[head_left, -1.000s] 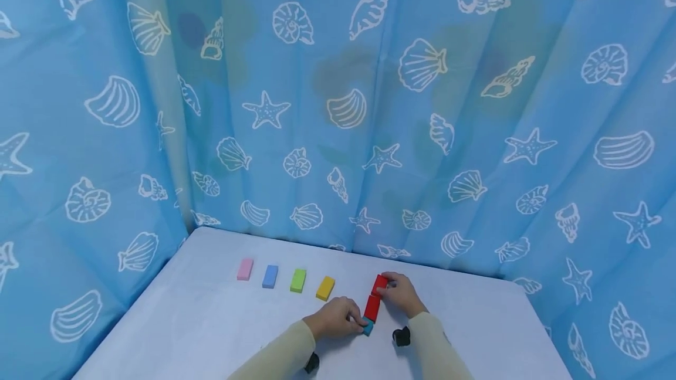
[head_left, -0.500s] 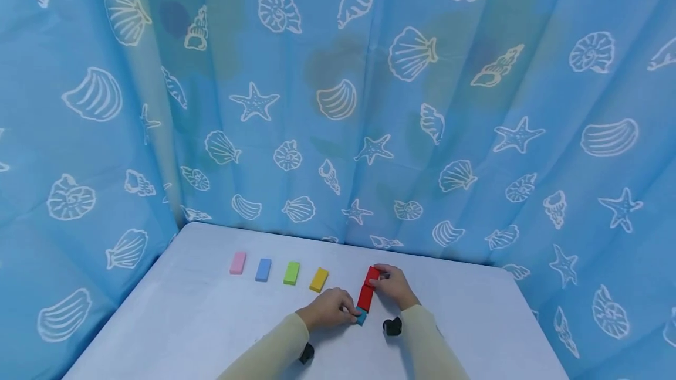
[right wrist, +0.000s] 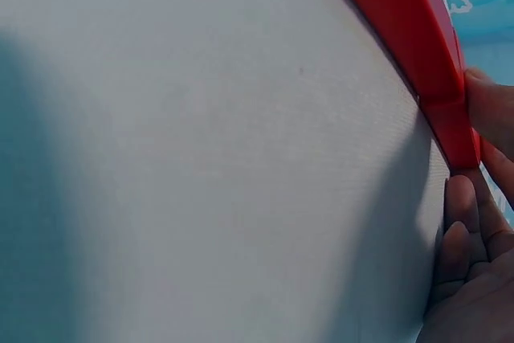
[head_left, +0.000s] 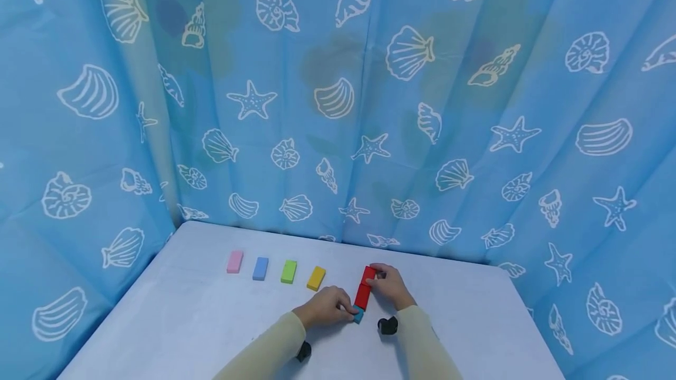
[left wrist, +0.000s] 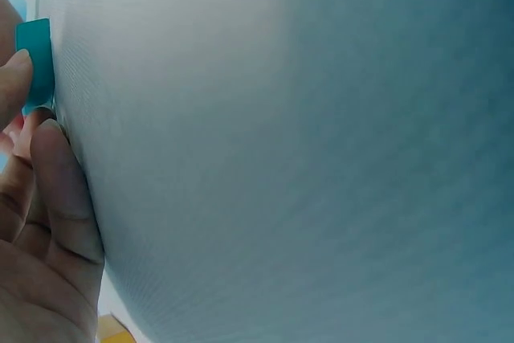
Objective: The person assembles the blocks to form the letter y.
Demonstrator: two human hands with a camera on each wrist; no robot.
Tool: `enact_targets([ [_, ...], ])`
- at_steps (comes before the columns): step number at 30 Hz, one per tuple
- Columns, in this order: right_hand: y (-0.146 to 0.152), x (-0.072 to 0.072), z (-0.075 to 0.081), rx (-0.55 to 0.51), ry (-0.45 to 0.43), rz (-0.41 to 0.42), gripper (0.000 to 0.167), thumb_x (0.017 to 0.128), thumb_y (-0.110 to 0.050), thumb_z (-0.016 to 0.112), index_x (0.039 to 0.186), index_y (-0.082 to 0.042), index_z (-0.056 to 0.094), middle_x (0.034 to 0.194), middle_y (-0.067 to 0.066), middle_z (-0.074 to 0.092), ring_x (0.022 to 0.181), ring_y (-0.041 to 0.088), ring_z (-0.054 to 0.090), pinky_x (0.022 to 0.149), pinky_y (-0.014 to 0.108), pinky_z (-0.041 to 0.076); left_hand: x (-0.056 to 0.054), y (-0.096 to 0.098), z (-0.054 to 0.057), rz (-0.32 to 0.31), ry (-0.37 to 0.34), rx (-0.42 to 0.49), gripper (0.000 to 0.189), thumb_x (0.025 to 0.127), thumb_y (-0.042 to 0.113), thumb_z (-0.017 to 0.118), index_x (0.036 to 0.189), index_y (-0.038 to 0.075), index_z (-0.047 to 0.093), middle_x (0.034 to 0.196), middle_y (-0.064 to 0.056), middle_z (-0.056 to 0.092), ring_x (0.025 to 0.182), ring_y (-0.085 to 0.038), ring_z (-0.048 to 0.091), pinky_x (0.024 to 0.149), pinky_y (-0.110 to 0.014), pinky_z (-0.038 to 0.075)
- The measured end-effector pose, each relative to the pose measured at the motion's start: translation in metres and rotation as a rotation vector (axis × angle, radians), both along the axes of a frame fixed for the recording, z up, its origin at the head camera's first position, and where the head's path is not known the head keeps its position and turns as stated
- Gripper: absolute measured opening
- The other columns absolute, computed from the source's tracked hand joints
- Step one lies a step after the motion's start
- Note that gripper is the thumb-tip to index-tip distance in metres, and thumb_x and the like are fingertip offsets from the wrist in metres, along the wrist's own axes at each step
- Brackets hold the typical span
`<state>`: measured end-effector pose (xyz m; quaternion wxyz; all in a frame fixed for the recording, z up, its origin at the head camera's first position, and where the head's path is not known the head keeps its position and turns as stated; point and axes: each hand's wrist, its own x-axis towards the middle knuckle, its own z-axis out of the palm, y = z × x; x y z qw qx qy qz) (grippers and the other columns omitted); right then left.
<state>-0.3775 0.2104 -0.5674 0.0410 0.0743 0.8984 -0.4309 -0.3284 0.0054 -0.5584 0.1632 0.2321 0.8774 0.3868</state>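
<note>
Two red blocks (head_left: pixel 362 297) and a teal block (head_left: pixel 358 314) lie end to end on the white tabletop, with the teal one at the near end. My left hand (head_left: pixel 327 306) pinches the teal block (left wrist: pixel 36 62) between thumb and finger, its other fingers resting on the table. At the far end of the row, my right hand (head_left: pixel 391 286) grips the far red block (head_left: pixel 368 275). In the right wrist view the thumb presses against this red block (right wrist: pixel 451 130) near the joint with the other red block (right wrist: pixel 393 14).
Left of the hands, a yellow block (head_left: pixel 316 278), a green block (head_left: pixel 289 271), a blue block (head_left: pixel 260 268) and a pink block (head_left: pixel 235 262) stand spaced apart in a row. A blue shell-patterned curtain (head_left: pixel 296 151) hangs behind the white table (head_left: pixel 174 309).
The head view has shifted, so everything appears further left and slightly higher. Both hands keep their holds. The two red blocks seem a little more in line with each other.
</note>
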Motion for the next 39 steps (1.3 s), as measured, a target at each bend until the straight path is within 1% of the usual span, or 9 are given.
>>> enact_targets([
  [4, -0.001, 0.002, 0.001, -0.023, -0.004, -0.004, 0.057, 0.082, -0.016, 0.078, 0.136, -0.011, 0.058, 0.130, 0.017, 0.056, 0.115, 0.033, 0.050, 0.099, 0.051, 0.049, -0.001, 0.000, -0.001, 0.001, 0.011, -0.006, 0.012, 0.085, 0.017, 0.078, 0.096, 0.021, 0.081, 0.090, 0.011, 0.069, 0.087, -0.004, 0.057, 0.085, -0.028, 0.052],
  [8, -0.001, 0.004, 0.001, -0.019, -0.006, -0.006, 0.058, 0.082, -0.015, 0.078, 0.136, -0.010, 0.058, 0.130, 0.017, 0.056, 0.115, 0.034, 0.050, 0.098, 0.051, 0.050, -0.002, 0.000, -0.003, 0.002, 0.009, -0.006, 0.013, 0.085, 0.017, 0.078, 0.096, 0.021, 0.081, 0.091, 0.011, 0.069, 0.087, -0.005, 0.057, 0.085, -0.029, 0.053],
  [12, -0.002, 0.003, 0.002, -0.013, 0.003, -0.002, 0.059, 0.082, -0.015, 0.078, 0.137, -0.009, 0.056, 0.133, 0.018, 0.055, 0.117, 0.036, 0.050, 0.099, 0.052, 0.050, -0.001, 0.000, 0.000, 0.006, -0.004, 0.010, 0.013, 0.085, 0.016, 0.078, 0.096, 0.021, 0.081, 0.090, 0.011, 0.069, 0.088, -0.005, 0.057, 0.084, -0.029, 0.053],
  [18, -0.003, 0.002, 0.008, -0.003, 0.021, 0.022, 0.060, 0.084, -0.016, 0.077, 0.139, -0.009, 0.054, 0.135, 0.018, 0.054, 0.120, 0.035, 0.050, 0.100, 0.051, 0.049, -0.002, -0.002, 0.005, 0.012, 0.020, 0.005, 0.013, 0.085, 0.016, 0.078, 0.097, 0.020, 0.081, 0.092, 0.010, 0.069, 0.090, -0.005, 0.058, 0.084, -0.028, 0.053],
  [22, -0.002, 0.006, 0.010, 0.040, 0.051, 0.022, 0.062, 0.082, -0.014, 0.078, 0.138, -0.006, 0.053, 0.135, 0.020, 0.053, 0.115, 0.035, 0.054, 0.096, 0.048, 0.053, 0.000, -0.001, 0.003, 0.012, -0.001, 0.009, 0.013, 0.085, 0.016, 0.078, 0.096, 0.020, 0.081, 0.091, 0.010, 0.069, 0.089, -0.005, 0.057, 0.082, -0.027, 0.052],
  [27, -0.001, 0.018, 0.012, 0.141, 0.117, 0.021, 0.059, 0.083, -0.014, 0.078, 0.136, -0.010, 0.055, 0.140, 0.018, 0.050, 0.112, 0.033, 0.059, 0.091, 0.045, 0.056, 0.003, -0.002, -0.001, 0.003, -0.015, 0.014, 0.012, 0.085, 0.015, 0.078, 0.096, 0.020, 0.081, 0.090, 0.010, 0.069, 0.088, -0.005, 0.057, 0.081, -0.026, 0.053],
  [32, -0.005, 0.026, 0.017, 0.276, 0.158, 0.119, 0.057, 0.081, -0.017, 0.081, 0.133, -0.012, 0.059, 0.140, 0.015, 0.053, 0.116, 0.032, 0.061, 0.091, 0.043, 0.056, 0.003, -0.004, -0.002, -0.005, 0.008, 0.001, 0.012, 0.085, 0.018, 0.078, 0.096, 0.021, 0.081, 0.092, 0.012, 0.069, 0.089, -0.004, 0.057, 0.084, -0.027, 0.052],
  [35, -0.007, 0.029, 0.021, 0.313, 0.177, 0.172, 0.056, 0.080, -0.017, 0.082, 0.131, -0.010, 0.061, 0.137, 0.015, 0.057, 0.112, 0.032, 0.063, 0.088, 0.043, 0.057, 0.002, -0.005, 0.001, -0.008, 0.014, -0.001, 0.012, 0.085, 0.017, 0.078, 0.096, 0.021, 0.081, 0.092, 0.012, 0.069, 0.089, -0.004, 0.056, 0.085, -0.028, 0.051],
  [39, -0.007, 0.030, 0.023, 0.331, 0.176, 0.205, 0.055, 0.080, -0.015, 0.082, 0.130, -0.007, 0.062, 0.131, 0.015, 0.062, 0.102, 0.027, 0.064, 0.083, 0.040, 0.059, 0.002, -0.004, 0.004, -0.016, 0.017, 0.002, 0.012, 0.085, 0.017, 0.078, 0.097, 0.020, 0.081, 0.092, 0.011, 0.068, 0.091, -0.006, 0.057, 0.084, -0.027, 0.051],
])
